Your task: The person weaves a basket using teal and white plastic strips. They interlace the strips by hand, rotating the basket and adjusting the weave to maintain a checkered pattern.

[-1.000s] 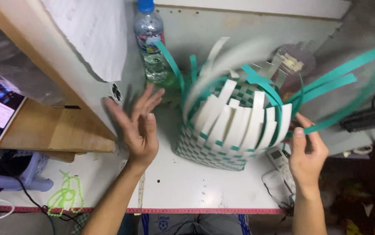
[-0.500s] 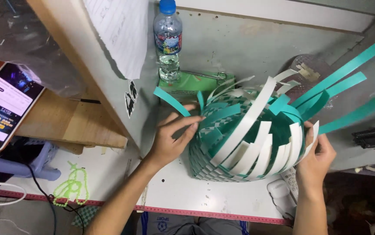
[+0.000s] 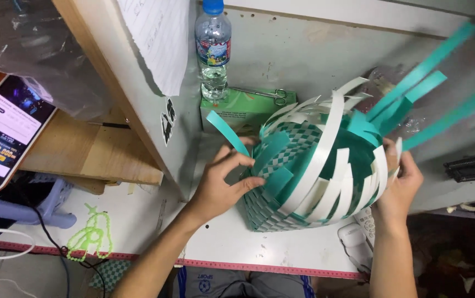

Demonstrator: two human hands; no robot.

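Mid-frame on worktop (image 3: pixel 303 72): left hand (image 3: pixel 222 185) pinching teal strip (image 3: pixel 227 134); right hand (image 3: pixel 400 185) clasping woven basket (image 3: pixel 303 176) rim.

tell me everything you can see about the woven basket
The woven basket is half-made, plaited from flat teal and white strips that look like plastic, in a checked pattern. It lies tipped on its side on the white table, its opening turned up and toward the person. Loose white strips curve over the mouth; long teal ones stick out to the upper right. The left hand and right hand grip its two sides.
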